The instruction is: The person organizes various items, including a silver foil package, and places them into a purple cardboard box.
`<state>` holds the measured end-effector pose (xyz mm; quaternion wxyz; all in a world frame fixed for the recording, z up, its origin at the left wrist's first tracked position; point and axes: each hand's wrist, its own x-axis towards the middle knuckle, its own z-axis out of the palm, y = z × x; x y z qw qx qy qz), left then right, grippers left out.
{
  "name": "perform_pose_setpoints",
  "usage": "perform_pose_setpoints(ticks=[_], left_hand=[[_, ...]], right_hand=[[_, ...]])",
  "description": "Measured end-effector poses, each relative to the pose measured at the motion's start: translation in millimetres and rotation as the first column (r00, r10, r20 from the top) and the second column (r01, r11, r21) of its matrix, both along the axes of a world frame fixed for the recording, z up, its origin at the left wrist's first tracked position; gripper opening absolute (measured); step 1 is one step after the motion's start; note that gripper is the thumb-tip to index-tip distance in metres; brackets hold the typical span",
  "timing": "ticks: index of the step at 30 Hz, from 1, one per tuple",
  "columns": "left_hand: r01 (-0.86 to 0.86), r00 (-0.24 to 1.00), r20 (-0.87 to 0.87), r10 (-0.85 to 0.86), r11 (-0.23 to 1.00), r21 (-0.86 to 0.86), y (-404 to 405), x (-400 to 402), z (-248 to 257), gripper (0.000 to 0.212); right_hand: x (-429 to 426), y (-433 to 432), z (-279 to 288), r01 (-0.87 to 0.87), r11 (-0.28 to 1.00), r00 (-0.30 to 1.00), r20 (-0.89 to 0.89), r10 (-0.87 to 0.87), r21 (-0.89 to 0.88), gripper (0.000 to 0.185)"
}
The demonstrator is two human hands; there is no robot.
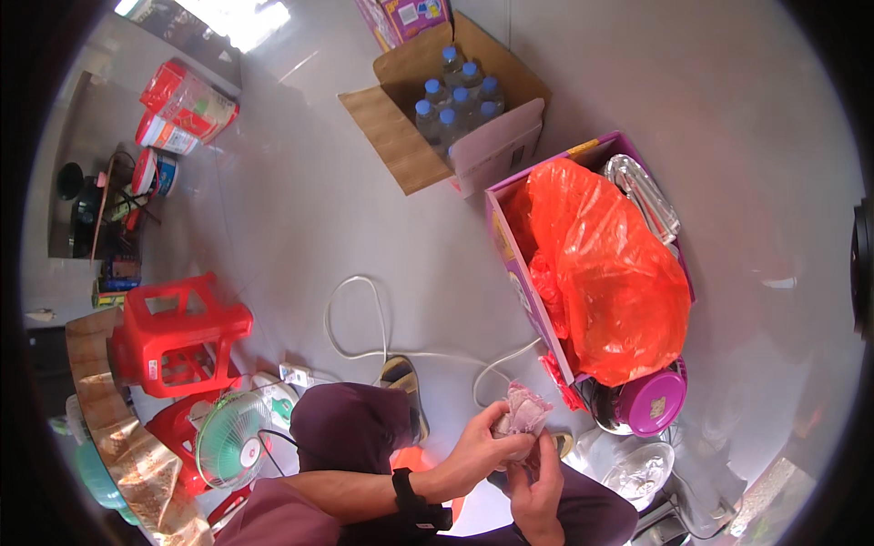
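Between my two hands is a pinkish-white, papery bulb point(523, 409), which looks like a head of garlic. My left hand point(478, 443) comes in from the left, a black strap on its wrist, and grips the bulb with thumb and fingers. From below, my right hand point(536, 495) pinches its lower end; the fingers cover that part. Both hands are above my lap, over the dark trousers. Ahead and to the right, a purple carton point(526, 300) holds a bulging red plastic bag point(608, 280). The bag's contents are hidden.
A cardboard box point(403, 157) of blue-capped bottles point(461, 99) stands farther ahead. A white cable point(416, 353) loops over the floor. On the left are a red plastic stool point(184, 327) and a green fan point(232, 440). A magenta lid point(652, 403) and a clear bowl point(642, 474) sit right.
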<state>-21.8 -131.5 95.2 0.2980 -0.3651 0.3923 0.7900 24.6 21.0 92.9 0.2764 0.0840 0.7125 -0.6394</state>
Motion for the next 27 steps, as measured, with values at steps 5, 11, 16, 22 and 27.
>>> perform_pose_setpoints(ticks=[5, 11, 16, 22, 27], left_hand=[[-0.223, 0.966, 0.123, 0.227, 0.974, -0.049, -2, -11, 11, 0.04], [-0.296, 0.924, 0.226, 0.308, 0.951, -0.086, -23, -27, 26, 0.036], [-0.274, 0.941, 0.128, 0.313, 0.929, -0.25, -19, 51, -42, 0.026], [-0.33, 0.869, 0.419, 0.263, 0.939, 0.094, -45, 142, -3, 0.02], [-0.515, 0.82, 0.319, 0.476, 0.856, 0.046, -130, 82, 135, 0.021]], right_hand=[[-14, -12, -4, 0.008, 0.978, 0.926, -0.372, 0.071, 0.208, 0.054], [-10, -13, -34, -0.268, 0.896, 0.934, -0.132, 0.332, 0.355, 0.04], [44, 0, -17, -0.423, 0.836, 0.905, 0.201, 0.374, 0.35, 0.023], [-12, -10, 121, -0.5, 0.76, 0.865, 0.264, 0.426, 0.414, 0.028], [4, 48, 133, -0.363, 0.703, 0.928, 0.305, 0.214, 0.612, 0.027]])
